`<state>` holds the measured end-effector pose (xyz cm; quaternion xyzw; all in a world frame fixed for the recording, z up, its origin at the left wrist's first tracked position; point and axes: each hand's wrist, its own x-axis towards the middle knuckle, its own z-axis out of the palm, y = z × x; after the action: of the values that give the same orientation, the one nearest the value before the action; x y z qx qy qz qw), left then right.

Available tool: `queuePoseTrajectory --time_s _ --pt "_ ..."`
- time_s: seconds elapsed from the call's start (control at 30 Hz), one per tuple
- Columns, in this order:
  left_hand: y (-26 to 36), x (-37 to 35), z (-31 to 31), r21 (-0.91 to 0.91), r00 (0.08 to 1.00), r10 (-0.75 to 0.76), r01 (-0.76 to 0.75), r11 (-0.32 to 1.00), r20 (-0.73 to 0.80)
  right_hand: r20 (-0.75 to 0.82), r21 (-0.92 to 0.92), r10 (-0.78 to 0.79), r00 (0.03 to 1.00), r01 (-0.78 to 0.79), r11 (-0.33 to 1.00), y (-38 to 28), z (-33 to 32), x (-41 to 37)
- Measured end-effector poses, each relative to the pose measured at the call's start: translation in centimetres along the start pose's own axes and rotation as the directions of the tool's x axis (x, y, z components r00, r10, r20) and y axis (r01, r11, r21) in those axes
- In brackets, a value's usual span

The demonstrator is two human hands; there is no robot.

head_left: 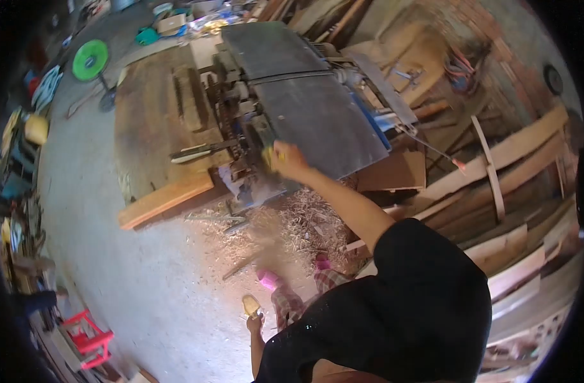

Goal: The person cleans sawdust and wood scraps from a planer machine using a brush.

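So the right hand [287, 159] is stretched way out toward 12 o'clock, fist clenched around a small yellow thing [266, 155]. I honestly can't tell what it is, too small and blurry. It sits right at the near edge of the grey machine table [317, 115], which belongs to the big woodworking machine filling the top middle of the view. The hand is touching that edge or is just about on it.

The left hand [254, 323] hangs low at roughly 6 o'clock, well apart from the machine. Its fingers are closed on a little tan piece [250, 305] that sticks up out of the grip. No idea what that one is either.

Around all this:
- a pile of wood shavings [305, 220] on the concrete floor, just below the machine and under the outstretched arm
- a thick orange-ish plank [167, 199] lying at about 9 o'clock from the right hand, resting against the machine's wooden bench
- pink sandals [266, 279] between the shavings and the left hand
- a messy stack of boards [515, 153] leaning over at 3 o'clock
- a green disc on a stand [91, 59] up at 10 o'clock
- a red stool [88, 338] down at 7 o'clock
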<state>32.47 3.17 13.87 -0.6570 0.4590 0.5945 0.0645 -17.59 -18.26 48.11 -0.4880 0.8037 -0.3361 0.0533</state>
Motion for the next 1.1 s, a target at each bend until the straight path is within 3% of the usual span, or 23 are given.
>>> queuePoseTrajectory --time_s 0.03,0.1,0.13,0.17,0.2,0.23,0.27,0.33,0.37,0.43,0.47,0.5,0.6,0.67,0.73,0.87,0.93,0.97,1.0,1.1 --pt "0.2 1.2 0.0 0.027 1.0 0.012 -0.012 1.0 0.008 -0.03 0.109 -0.11 0.994 0.112 0.988 -1.0 -2.1 -3.2" --pt "1.5 3.2 -0.5 0.195 0.994 0.09 -0.076 0.978 -0.06 0.146 0.166 0.066 0.987 -0.091 0.982 -0.7 -5.4 -8.4" --pt "3.4 3.0 -1.0 0.214 0.992 0.109 -0.095 0.972 -0.055 0.152 0.16 0.081 0.985 -0.106 0.981 0.6 -6.4 -10.7" --pt "6.4 1.9 -1.4 0.33 0.971 0.226 -0.189 0.925 -0.075 0.16 0.154 0.096 0.982 -0.121 0.981 2.1 -7.6 -12.8" --pt "10.2 -0.1 -1.8 0.443 0.937 0.34 -0.272 0.854 -0.08 0.159 0.021 0.167 0.973 -0.172 0.985 3.0 -9.5 -14.5" --pt "14.0 -1.9 -2.3 0.464 0.927 0.376 -0.335 0.82 0.005 0.151 -0.112 0.24 0.959 -0.225 0.968 4.0 -11.6 -16.2" --pt "16.8 -3.2 -2.4 0.476 0.921 0.389 -0.349 0.807 0.016 0.093 -0.124 0.276 0.957 -0.263 0.957 5.9 -13.3 -18.0" --pt "21.5 -5.0 -1.6 0.396 0.804 0.549 -0.591 0.702 0.227 -0.03 -0.184 0.371 0.928 -0.37 0.911 8.7 -17.3 -20.4" --pt "23.4 -5.2 -0.6 0.4 0.8 0.553 -0.597 0.696 0.233 -0.098 -0.225 0.43 0.898 -0.441 0.869 9.0 -19.6 -21.2" --pt "26.8 -5.6 1.4 0.455 0.649 0.625 -0.757 0.469 0.435 -0.194 0.019 0.589 0.785 -0.597 0.802 9.4 -23.1 -21.9" --pt "29.5 -6.4 2.5 0.449 0.612 0.582 -0.79 0.417 0.536 -0.207 0.026 0.594 0.777 -0.603 0.798 9.8 -24.2 -21.7" --pt "32.0 -7.7 3.6 0.437 0.568 0.529 -0.823 0.364 0.631 -0.298 0.146 0.612 0.732 -0.599 0.787 10.2 -25.4 -21.7" --pt "37.7 -11.6 7.2 0.325 0.488 0.57 -0.871 0.368 0.661 -0.427 0.369 0.639 0.641 -0.521 0.769 9.4 -28.3 -19.6" --pt "43.5 -18.8 7.7 -0.148 0.385 0.666 -0.788 0.598 0.639 -0.459 0.471 0.646 0.611 -0.449 0.759 8.2 -30.1 -17.1" --pt "47.5 -22.3 8.6 -0.216 0.374 0.714 -0.78 0.587 0.592 -0.458 0.633 0.615 0.642 -0.25 0.732 7.6 -32.2 -14.7" --pt "54.5 -27.2 10.7 -0.326 0.382 0.829 -0.787 0.523 0.409 -0.392 0.773 0.575 0.718 -0.082 0.629 7.5 -37.0 -11.3" --pt "58.0 -28.5 11.9 -0.292 0.376 0.857 -0.826 0.483 0.353 -0.394 0.768 0.369 0.842 0.082 0.635 9.4 -39.2 -9.8" --pt "59.3 -27.9 12.4 -0.087 0.45 0.831 -0.861 0.501 0.328 -0.369 0.757 0.313 0.875 0.088 0.647 10.4 -40.1 -8.9" --pt "60.8 -27.7 12.9 0.194 0.377 0.894 -0.921 0.336 0.242 -0.342 0.776 0.316 0.885 0.077 0.626 11.8 -40.7 -8.1" --pt "66.1 -32.4 16.2 0.345 0.376 0.916 -0.886 0.31 0.142 -0.094 0.736 0.164 0.982 -0.043 0.675 15.5 -41.5 -5.4"
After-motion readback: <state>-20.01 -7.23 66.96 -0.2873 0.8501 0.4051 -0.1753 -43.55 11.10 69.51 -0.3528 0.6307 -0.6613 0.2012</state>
